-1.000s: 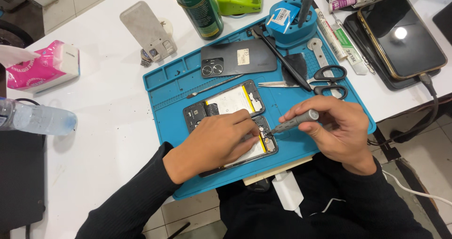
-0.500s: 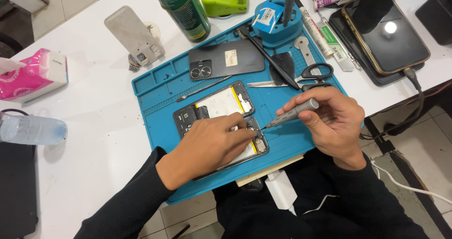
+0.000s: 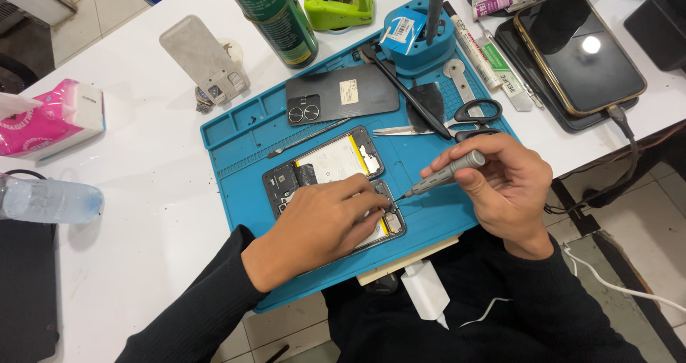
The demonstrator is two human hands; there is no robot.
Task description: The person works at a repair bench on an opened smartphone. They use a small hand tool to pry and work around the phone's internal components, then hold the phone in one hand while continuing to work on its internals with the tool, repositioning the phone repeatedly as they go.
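1. Keep your left hand point(image 3: 325, 224) pressed flat on the opened phone point(image 3: 332, 188); its fingers point(image 3: 368, 191) are spread over the lower half, gripping nothing, on the blue mat point(image 3: 236, 156).
2. Hold the screwdriver tip just right of those fingertips, square to the screw as best you can judge.
3. Your right hand point(image 3: 504, 191) pinches the grey screwdriver point(image 3: 443, 173); turn gently, press lightly.
4. Beyond your fingers lie scissors point(image 3: 464, 116).

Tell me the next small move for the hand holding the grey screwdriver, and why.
Probably hold the tip steady and turn it in place. The right hand holds the grey screwdriver tilted, its tip at the lower end of the opened phone, beside the fingertips of the left hand, which presses the phone onto the blue mat.
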